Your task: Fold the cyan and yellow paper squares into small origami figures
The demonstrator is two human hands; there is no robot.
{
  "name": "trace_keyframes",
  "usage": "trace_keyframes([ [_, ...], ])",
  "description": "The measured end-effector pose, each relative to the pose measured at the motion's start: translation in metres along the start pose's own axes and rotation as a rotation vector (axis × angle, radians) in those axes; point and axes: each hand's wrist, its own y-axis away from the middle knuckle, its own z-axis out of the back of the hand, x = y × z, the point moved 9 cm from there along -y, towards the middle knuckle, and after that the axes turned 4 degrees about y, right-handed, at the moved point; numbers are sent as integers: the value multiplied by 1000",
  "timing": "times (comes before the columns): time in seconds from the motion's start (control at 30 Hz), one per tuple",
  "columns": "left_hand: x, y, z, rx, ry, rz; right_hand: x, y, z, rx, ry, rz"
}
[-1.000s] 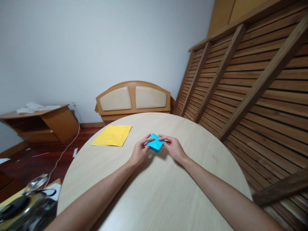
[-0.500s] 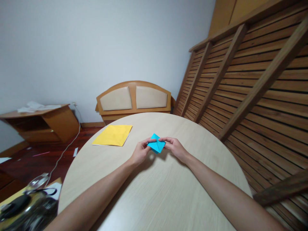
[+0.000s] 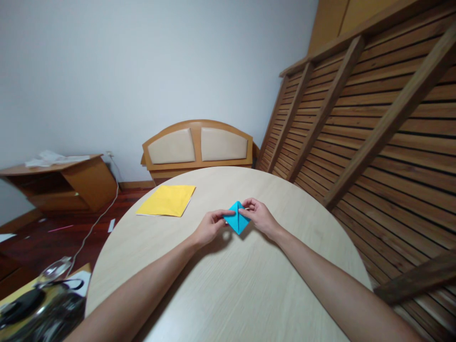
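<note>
With twelve o'clock pointing away from the person, the yellow paper [image 3: 166, 201] lies flat on the round table [image 3: 228, 289], well apart from both hands and between nine and ten o'clock of the blue folded paper [image 3: 238, 225]. Next comes the left hand [image 3: 210, 226]: it pinches the blue piece's nine o'clock corner, one finger laid over the top face toward three o'clock, the grip narrow. From this hand the blue piece lies at about half past two. Held between the two hands, it is a diamond with corners near twelve, three, six and nine. A crease runs from twelve to six, which also looks like the long axis, though the slant of view leaves that uncertain; the bare lower corner points at six, toward the person. Whether that corner touches the wood, I cannot tell. The right hand [image 3: 261, 220] has the piece at its nine o'clock, fingertips closed on the upper right edge. Both hands touch it, so neither is clearly nearer.
</note>
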Motion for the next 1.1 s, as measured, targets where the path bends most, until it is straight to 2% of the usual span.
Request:
trace_keyframes([
  [0.27,-2,-1,2,-68,-6,-52,3,4,-9,42,-1,16],
  [0.47,-2,-3,-1,-49,-27,-71,15,9,-14,48,17,66],
  [0.8,-17,4,-2,-95,-272,-139,23,13,-16,34,134,124],
  [1.1,-18,5,-8,-41,-258,-123,20,14,-18,61,117,87],
])
